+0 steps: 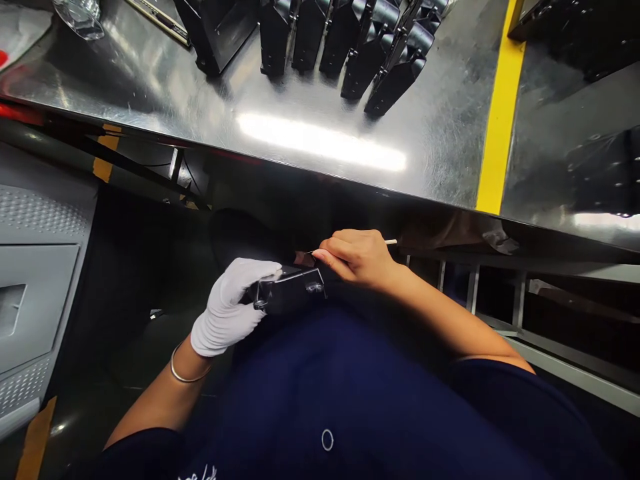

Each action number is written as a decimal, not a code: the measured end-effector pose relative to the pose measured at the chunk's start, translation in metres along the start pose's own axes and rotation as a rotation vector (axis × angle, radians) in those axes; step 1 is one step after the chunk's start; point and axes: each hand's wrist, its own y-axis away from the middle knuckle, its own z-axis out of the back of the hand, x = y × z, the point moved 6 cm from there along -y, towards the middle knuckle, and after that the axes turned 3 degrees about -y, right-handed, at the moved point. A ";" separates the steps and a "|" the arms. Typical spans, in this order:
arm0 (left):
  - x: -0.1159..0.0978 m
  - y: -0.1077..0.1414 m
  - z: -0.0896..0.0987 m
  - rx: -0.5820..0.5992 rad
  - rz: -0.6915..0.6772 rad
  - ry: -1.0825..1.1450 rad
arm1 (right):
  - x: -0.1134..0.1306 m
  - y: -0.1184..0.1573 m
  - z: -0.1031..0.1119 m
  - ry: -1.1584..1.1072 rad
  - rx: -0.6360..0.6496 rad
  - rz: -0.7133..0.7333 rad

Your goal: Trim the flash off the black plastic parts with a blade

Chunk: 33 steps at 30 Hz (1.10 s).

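Observation:
My left hand (225, 310), in a white glove, grips a glossy black bracket-like part (290, 279) by its left end, with thumb and fingers on either side. The part is held in front of my body, below the table edge. My bare right hand (359, 257) is closed around a thin tool with a pale stick handle (391, 242). The handle sticks out behind the fist on the right, and a fine tip shows at the left, just above the black part. Whether that tip touches the part I cannot tell.
A shiny metal table (200, 123) runs across the top. Several black parts (307, 37) stand in a row on it, with a larger black piece (215, 33) to their left. Yellow tape (500, 120) crosses the table. A grey plastic case (35, 287) stands left, a metal frame (517, 300) right.

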 end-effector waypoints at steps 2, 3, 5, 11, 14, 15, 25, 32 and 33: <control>-0.005 -0.003 -0.001 0.025 -0.058 0.012 | -0.004 0.001 -0.001 -0.107 0.085 -0.031; -0.007 -0.004 0.000 0.027 -0.076 0.013 | -0.004 0.001 -0.002 -0.178 0.142 -0.037; -0.008 -0.006 0.002 0.026 -0.098 0.012 | -0.002 0.004 -0.004 -0.307 0.277 -0.040; -0.009 -0.007 0.004 0.042 -0.072 0.035 | 0.008 0.007 -0.005 -0.518 0.401 0.057; 0.012 -0.003 0.003 0.060 0.238 0.186 | 0.011 0.000 0.001 -0.445 0.248 0.137; 0.021 0.000 0.001 0.078 0.365 0.271 | 0.013 -0.003 0.003 -0.401 0.177 0.178; 0.048 0.005 -0.016 0.259 0.715 0.590 | 0.033 -0.019 0.000 -0.051 0.026 0.436; 0.045 0.003 -0.018 0.212 0.720 0.589 | 0.022 -0.016 -0.007 0.007 0.048 0.315; 0.044 0.002 -0.018 0.197 0.711 0.589 | 0.021 -0.016 -0.009 0.004 0.068 0.300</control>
